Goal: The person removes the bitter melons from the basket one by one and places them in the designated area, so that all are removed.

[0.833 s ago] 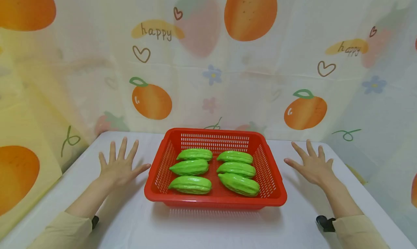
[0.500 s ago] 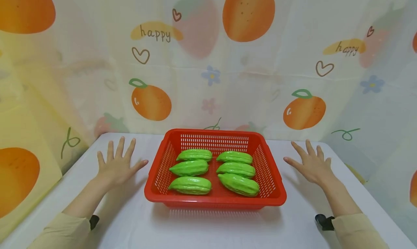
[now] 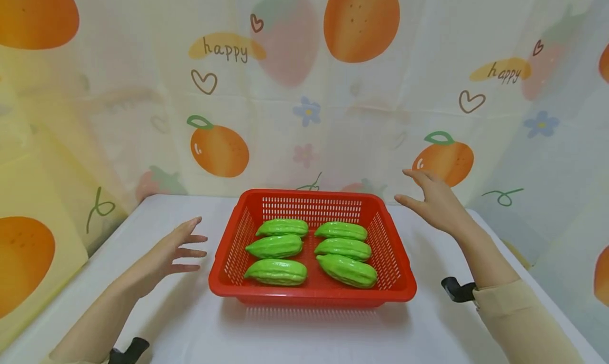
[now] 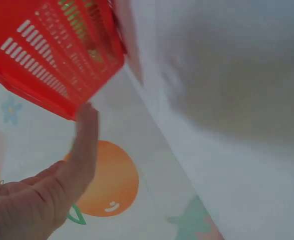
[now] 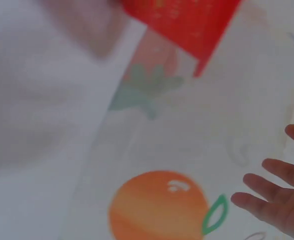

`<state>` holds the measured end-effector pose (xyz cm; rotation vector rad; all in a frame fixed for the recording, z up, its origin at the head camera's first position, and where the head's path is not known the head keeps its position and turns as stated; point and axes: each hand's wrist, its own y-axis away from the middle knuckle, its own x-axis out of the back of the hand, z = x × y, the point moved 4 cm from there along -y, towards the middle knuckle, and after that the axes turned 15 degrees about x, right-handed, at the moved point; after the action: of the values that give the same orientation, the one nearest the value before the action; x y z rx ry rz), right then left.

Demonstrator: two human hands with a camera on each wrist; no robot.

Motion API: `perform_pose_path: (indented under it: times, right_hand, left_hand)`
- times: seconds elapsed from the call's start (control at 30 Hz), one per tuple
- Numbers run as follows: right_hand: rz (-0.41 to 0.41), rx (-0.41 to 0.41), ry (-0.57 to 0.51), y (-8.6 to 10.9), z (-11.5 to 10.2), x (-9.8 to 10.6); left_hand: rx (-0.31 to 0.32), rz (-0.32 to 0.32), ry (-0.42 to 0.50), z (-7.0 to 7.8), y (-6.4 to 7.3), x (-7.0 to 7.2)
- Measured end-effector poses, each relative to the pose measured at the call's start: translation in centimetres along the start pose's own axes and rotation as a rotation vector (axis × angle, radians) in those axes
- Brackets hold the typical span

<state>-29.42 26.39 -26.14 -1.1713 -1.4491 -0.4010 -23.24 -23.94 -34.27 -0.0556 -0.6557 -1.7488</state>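
Note:
A red plastic basket [image 3: 311,294] with slotted walls stands on the white table. Inside lie several glossy green bitter melons [image 3: 276,272], arranged in two columns. To the left of the basket my left hand [image 3: 164,258] hovers turned on its side, thumb uppermost, fingers extended and apart from the rim. On the other side my right hand [image 3: 436,202] is raised above the table, fingers extended toward the basket and holding nothing. Part of the basket wall [image 4: 46,50] shows in the left wrist view. The right wrist view catches a blurred basket corner [image 5: 187,30] and spread fingers.
Behind the table hangs a pale curtain [image 3: 304,157] printed with oranges, strawberries and flowers. The white tabletop [image 3: 304,337] extends in front of and beside the basket. A black strap mount [image 3: 459,290] sits at the right wrist.
Both hands were spread flat, palms down, beside the basket. Now the left has rolled thumb-up, and the right has lifted and come slightly inward. Basket and bitter melons stay put.

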Motion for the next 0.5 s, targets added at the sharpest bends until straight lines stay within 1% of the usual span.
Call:
perform_pose_path:
  times: [0.07, 0.1, 0.2, 0.27, 0.37, 0.43, 0.5]
  right_hand:
    - [0.009, 0.028, 0.000, -1.2, -1.3, 0.4]
    - [0.018, 0.045, 0.001, -1.7, -1.9, 0.6]
    - [0.037, 0.076, 0.008, -3.4, -3.7, 0.9]
    - [0.038, 0.095, -0.014, -4.6, -4.9, 0.9]
    - [0.025, 0.114, -0.090, -6.2, -6.3, 0.3]
    - [0.015, 0.124, -0.160, -7.2, -7.0, -0.5]
    - [0.001, 0.116, -0.225, -8.0, -7.5, -1.5]
  left_hand:
    - [0.006, -0.083, 0.110, -0.2, 0.3, -0.3]
    - [0.000, -0.130, 0.154, -0.3, 0.3, -0.5]
    - [-0.021, -0.263, 0.263, -0.4, 0.3, -0.9]
    - [-0.030, -0.326, 0.321, -0.5, 0.3, -1.1]
    - [-0.035, -0.374, 0.388, -0.7, 0.2, -1.4]
    - [-0.032, -0.387, 0.419, -0.8, 0.2, -1.5]
    - [-0.029, -0.388, 0.434, -0.9, 0.2, -1.7]
